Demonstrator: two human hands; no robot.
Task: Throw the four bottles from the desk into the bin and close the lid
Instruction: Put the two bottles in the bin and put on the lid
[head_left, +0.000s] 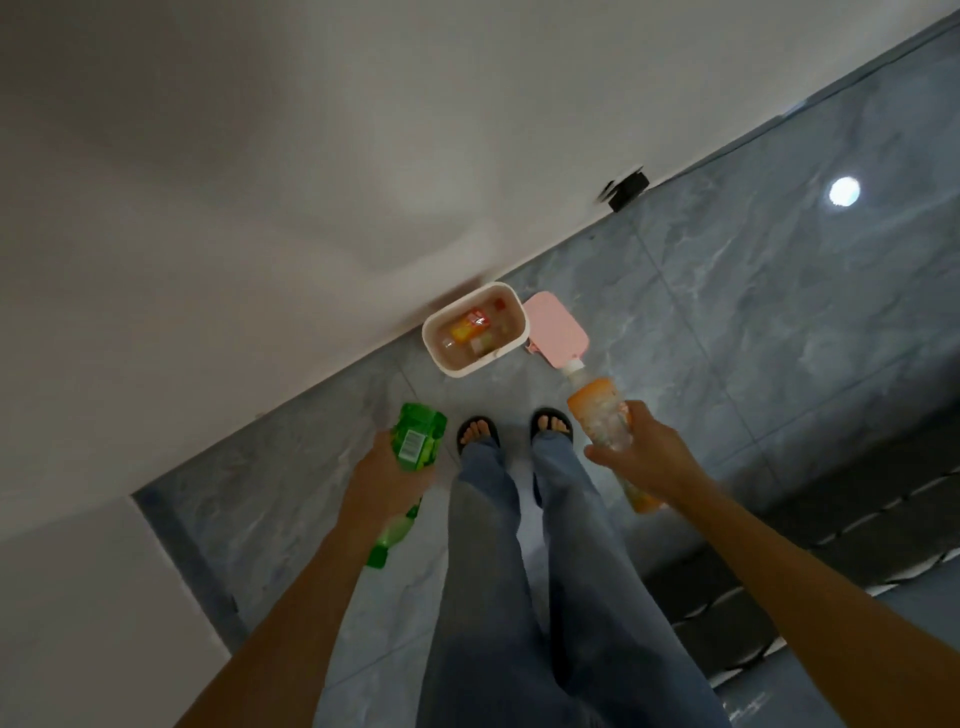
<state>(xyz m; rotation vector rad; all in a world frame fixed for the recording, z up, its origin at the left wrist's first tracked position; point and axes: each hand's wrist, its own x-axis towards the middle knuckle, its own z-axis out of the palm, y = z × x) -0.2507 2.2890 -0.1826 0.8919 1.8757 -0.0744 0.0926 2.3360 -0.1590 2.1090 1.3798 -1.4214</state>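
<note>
Both arms reach forward and down over the tiled floor (727, 312). Left hand (382, 480), fingers wrapped round a green bottle (415, 441), cap pointing back. Right hand (641, 457) grips an orange bottle (597, 415), cap aimed ahead. The white bin (441, 358) stands open by the wall, bottles inside, pink lid (556, 325) flipped aside.

A green bottle (413, 447) is gripped by the left hand (387, 480), an orange bottle (602, 423) by the right hand (641, 457); beyond both, an open bin (441, 358) is seen.

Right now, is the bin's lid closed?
No, the pink lid hangs flipped open beside the white bin, whose inside shows bottles.
</note>
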